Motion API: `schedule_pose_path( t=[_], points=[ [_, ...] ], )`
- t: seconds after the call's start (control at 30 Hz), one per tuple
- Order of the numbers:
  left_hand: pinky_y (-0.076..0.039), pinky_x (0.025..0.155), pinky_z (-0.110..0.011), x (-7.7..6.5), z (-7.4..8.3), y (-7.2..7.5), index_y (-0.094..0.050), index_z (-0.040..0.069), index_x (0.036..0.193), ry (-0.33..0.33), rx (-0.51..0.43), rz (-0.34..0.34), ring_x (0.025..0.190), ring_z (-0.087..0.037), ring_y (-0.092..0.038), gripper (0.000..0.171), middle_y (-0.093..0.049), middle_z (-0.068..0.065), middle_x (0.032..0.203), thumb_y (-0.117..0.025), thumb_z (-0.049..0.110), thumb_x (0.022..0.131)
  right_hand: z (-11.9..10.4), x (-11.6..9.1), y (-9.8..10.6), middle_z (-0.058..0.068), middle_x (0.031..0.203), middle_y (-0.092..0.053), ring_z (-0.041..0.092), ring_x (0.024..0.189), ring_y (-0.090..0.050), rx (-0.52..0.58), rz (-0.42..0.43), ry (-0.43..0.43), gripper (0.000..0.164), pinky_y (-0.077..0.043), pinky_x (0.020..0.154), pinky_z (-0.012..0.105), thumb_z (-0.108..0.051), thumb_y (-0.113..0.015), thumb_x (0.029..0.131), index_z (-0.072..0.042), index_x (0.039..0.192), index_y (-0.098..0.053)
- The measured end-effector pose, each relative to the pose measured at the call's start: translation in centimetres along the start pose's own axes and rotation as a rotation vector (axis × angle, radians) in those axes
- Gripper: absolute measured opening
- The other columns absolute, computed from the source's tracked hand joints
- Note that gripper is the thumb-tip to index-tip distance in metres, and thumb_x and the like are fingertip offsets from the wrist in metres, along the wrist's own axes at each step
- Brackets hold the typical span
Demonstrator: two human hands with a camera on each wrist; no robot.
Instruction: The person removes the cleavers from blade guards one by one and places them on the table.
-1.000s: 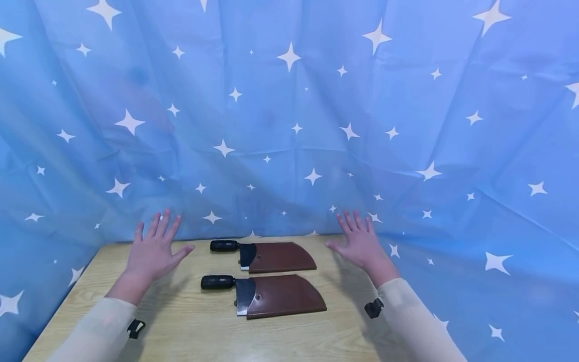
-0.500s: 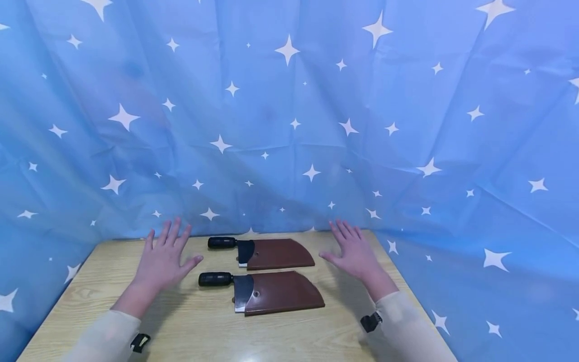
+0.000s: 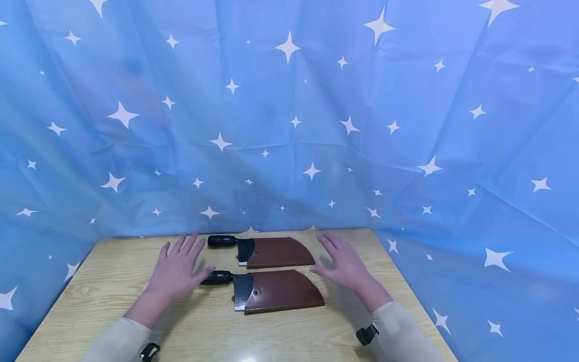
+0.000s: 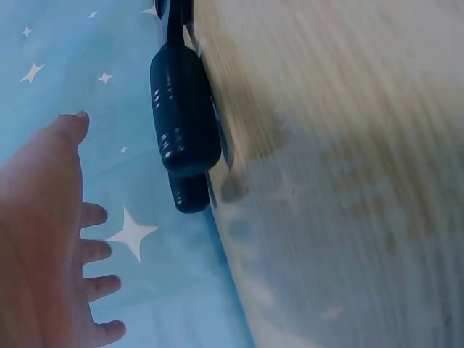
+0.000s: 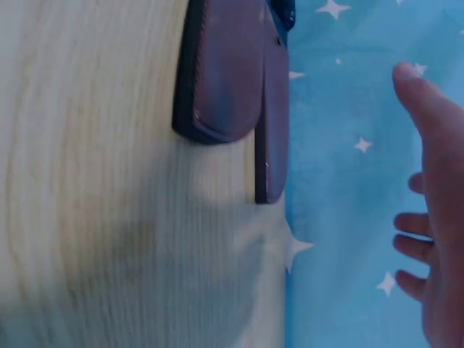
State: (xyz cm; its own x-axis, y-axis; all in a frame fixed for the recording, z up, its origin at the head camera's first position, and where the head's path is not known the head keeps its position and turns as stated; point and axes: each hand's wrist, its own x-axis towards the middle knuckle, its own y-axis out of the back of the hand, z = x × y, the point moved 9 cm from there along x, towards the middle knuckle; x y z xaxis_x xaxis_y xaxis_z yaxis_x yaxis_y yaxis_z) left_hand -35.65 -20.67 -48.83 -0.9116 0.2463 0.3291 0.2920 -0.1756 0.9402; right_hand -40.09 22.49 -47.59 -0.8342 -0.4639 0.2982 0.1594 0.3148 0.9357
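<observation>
Two cleavers in brown leather sheaths lie side by side on the wooden table, black handles to the left. The far cleaver is close to the table's back edge; the near cleaver lies in front of it. My left hand hovers by the handles with fingers spread, its thumb overlapping the end of the near handle in the head view. In the left wrist view a gap shows between that hand and the handle. My right hand hovers beyond the sheath tips, fingers extended, holding nothing.
The light wooden table meets a blue curtain with white stars along its back edge. The curtain also hangs at the left and right sides. A black strap buckle sits at the right sleeve.
Both hands have moved inward and lower, the left toward the handles and the right toward the sheath tips. The head view has shifted slightly. The cleavers stay in place on the table.
</observation>
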Motion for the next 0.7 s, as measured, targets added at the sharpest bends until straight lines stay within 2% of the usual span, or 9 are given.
schedule_pose_path(
  t=[0.13, 0.33, 0.47, 0.7],
  points=[
    [-0.034, 0.118, -0.076, -0.1, 0.7, -0.5, -0.052, 0.007, 0.164, -0.012, 0.009, 0.001, 0.15, -0.053, -0.046, 0.09, -0.045, -0.024, 0.17, -0.064, 0.07, 0.102, -0.9, -0.3, -0.7, 0.018, 0.171, -0.045, 0.046, 0.156, -0.043, 0.037, -0.026, 0.014, 0.1, -0.035, 0.124, 0.067, -0.067, -0.079, 0.095, -0.015, 0.172, -0.042],
    [-0.038, 0.116, -0.074, -0.2, 1.4, -1.4, -0.051, 0.005, 0.163, -0.032, -0.026, -0.002, 0.143, -0.052, -0.053, 0.093, -0.054, -0.024, 0.161, -0.074, 0.067, 0.098, -2.5, -0.5, -1.4, 0.019, 0.167, -0.05, 0.043, 0.153, -0.046, 0.054, -0.046, 0.032, 0.101, -0.038, 0.123, 0.064, -0.062, -0.085, 0.091, -0.011, 0.169, -0.047],
    [-0.041, 0.113, -0.074, -0.1, 1.7, -1.6, -0.055, 0.006, 0.159, -0.049, -0.088, 0.01, 0.139, -0.05, -0.057, 0.087, -0.058, -0.021, 0.156, -0.076, 0.064, 0.098, -3.3, -0.4, -1.9, 0.018, 0.16, -0.056, 0.042, 0.148, -0.052, 0.055, -0.052, 0.06, 0.096, -0.043, 0.119, 0.063, -0.06, -0.087, 0.09, -0.005, 0.162, -0.054],
    [-0.052, 0.102, -0.072, 0.0, 2.1, -2.4, -0.067, 0.011, 0.15, -0.058, -0.225, -0.005, 0.134, -0.045, -0.062, 0.069, -0.064, -0.017, 0.147, -0.081, 0.055, 0.098, -4.7, -0.6, -3.5, 0.019, 0.159, -0.057, 0.041, 0.146, -0.054, 0.074, -0.104, 0.105, 0.095, -0.044, 0.118, 0.062, -0.062, -0.085, 0.091, -0.003, 0.159, -0.056]
  ],
)
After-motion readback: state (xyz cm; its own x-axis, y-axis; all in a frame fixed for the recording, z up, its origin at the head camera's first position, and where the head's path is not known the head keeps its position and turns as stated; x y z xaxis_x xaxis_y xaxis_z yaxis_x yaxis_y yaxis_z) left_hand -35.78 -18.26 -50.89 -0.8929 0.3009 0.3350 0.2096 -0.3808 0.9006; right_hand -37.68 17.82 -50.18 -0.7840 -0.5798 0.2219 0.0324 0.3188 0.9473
